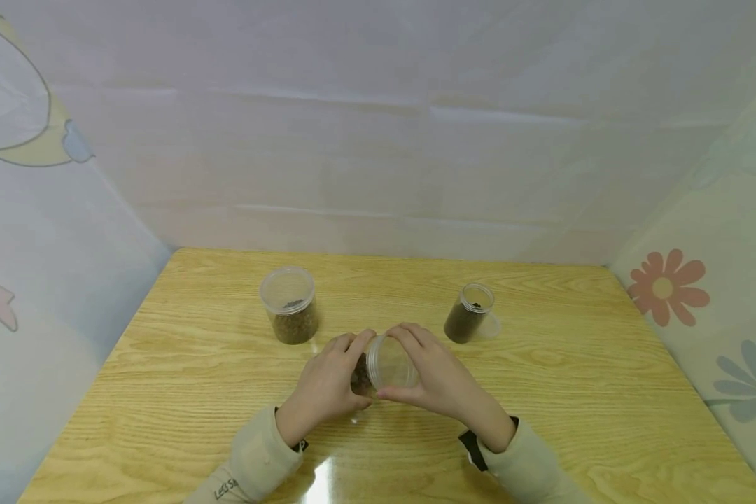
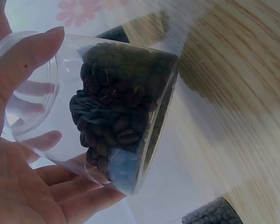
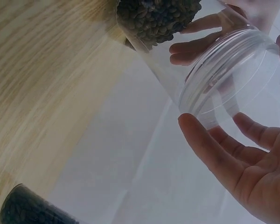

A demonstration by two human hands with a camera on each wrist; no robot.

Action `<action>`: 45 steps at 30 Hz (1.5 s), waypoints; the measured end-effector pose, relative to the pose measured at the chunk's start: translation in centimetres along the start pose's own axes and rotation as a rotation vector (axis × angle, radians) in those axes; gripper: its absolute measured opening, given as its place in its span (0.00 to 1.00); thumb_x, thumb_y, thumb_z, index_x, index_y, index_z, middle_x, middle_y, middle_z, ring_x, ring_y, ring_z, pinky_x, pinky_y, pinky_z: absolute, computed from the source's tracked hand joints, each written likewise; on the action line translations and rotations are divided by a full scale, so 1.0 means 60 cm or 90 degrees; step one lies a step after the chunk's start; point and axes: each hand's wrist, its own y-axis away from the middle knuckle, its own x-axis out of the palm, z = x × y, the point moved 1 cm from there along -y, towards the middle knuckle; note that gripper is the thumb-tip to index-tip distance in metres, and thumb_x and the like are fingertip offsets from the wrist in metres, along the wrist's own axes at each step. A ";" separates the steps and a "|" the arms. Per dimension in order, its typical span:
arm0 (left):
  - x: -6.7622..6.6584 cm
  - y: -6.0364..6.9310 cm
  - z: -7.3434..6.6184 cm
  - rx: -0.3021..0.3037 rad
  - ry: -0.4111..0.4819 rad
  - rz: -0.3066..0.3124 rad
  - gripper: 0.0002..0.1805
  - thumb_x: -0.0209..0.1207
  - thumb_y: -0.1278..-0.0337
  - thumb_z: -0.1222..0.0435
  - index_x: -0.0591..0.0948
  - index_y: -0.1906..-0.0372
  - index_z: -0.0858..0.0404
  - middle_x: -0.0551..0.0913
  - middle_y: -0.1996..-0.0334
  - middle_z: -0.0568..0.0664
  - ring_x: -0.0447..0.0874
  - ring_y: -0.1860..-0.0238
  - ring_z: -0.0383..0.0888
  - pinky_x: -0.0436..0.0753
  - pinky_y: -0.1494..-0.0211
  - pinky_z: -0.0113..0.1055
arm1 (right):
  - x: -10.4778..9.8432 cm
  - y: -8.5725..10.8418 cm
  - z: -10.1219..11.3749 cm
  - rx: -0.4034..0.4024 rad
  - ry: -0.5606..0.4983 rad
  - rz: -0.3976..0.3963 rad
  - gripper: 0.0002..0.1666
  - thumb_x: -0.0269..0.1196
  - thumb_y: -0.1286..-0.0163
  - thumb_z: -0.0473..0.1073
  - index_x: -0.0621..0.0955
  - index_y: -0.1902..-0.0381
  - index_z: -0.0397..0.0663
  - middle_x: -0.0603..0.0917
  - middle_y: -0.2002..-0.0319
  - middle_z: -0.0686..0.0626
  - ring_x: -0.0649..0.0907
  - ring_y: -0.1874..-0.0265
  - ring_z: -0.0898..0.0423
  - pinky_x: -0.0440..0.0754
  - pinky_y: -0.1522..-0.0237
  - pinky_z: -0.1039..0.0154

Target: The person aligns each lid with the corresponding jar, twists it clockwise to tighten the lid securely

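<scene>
A clear plastic jar (image 2: pixel 116 102) partly filled with coffee beans (image 2: pixel 123 112) is tilted above the table, its mouth end towards the right. My left hand (image 1: pixel 327 381) grips the jar's side, thumb on one side and fingers on the other, as the left wrist view shows. At the mouth sits a clear lid (image 3: pixel 228 70). The fingers and thumb of my right hand (image 1: pixel 437 374) curl round the lid's edge. Whether the lid is fully screwed on, I cannot tell.
On the wooden table (image 1: pixel 183 392), a wide clear jar (image 1: pixel 295 323) partly full of brown contents stands back left. A narrower jar (image 1: pixel 464 322) with dark contents stands back right, a clear round disc (image 1: pixel 491 326) beside it. Printed cloth (image 1: pixel 378 154) hangs behind the table.
</scene>
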 end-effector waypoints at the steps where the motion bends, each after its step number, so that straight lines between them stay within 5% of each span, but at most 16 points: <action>1: 0.000 0.000 0.000 0.000 0.001 0.000 0.53 0.77 0.78 0.55 0.62 0.37 0.56 0.74 0.50 0.57 0.73 0.50 0.54 0.80 0.63 0.46 | 0.000 0.000 0.000 0.007 0.000 0.002 0.45 0.70 0.56 0.63 0.71 0.46 0.41 0.74 0.48 0.44 0.76 0.50 0.47 0.76 0.53 0.52; 15: -0.001 0.000 -0.001 0.005 -0.011 0.000 0.52 0.76 0.77 0.54 0.62 0.37 0.55 0.74 0.50 0.57 0.73 0.49 0.54 0.79 0.62 0.47 | 0.004 -0.005 0.010 0.163 0.002 0.023 0.43 0.64 0.50 0.67 0.72 0.49 0.38 0.78 0.54 0.39 0.82 0.65 0.45 0.81 0.67 0.55; 25: 0.001 -0.001 -0.003 0.017 -0.013 -0.004 0.52 0.77 0.78 0.55 0.62 0.38 0.54 0.74 0.51 0.57 0.73 0.50 0.54 0.80 0.64 0.46 | 0.007 -0.009 0.012 0.243 0.011 0.032 0.40 0.60 0.47 0.69 0.75 0.55 0.38 0.81 0.62 0.41 0.80 0.79 0.54 0.77 0.79 0.64; 45: 0.002 -0.001 -0.006 0.028 -0.014 -0.009 0.52 0.77 0.79 0.56 0.62 0.39 0.55 0.74 0.50 0.60 0.74 0.50 0.56 0.80 0.62 0.47 | 0.001 -0.019 0.009 0.237 0.098 0.067 0.39 0.54 0.39 0.66 0.79 0.58 0.32 0.81 0.78 0.44 0.72 0.89 0.61 0.72 0.86 0.69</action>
